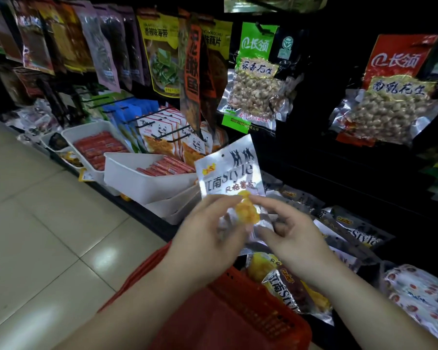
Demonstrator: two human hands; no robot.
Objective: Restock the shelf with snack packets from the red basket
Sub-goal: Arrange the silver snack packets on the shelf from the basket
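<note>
Above the red basket: left hand and right hand both pinch one silver snack packet, upright; spare packets inside basket.

Dark shelf bears white sausage trays and silver packets

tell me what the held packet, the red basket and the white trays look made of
Snack packet: likely metallised plastic film, glossy; it glares silver and crinkles. Red basket: moulded plastic, matt, with rows of slots. White tray: smooth hard plastic, probably, with slight sheen.
</note>
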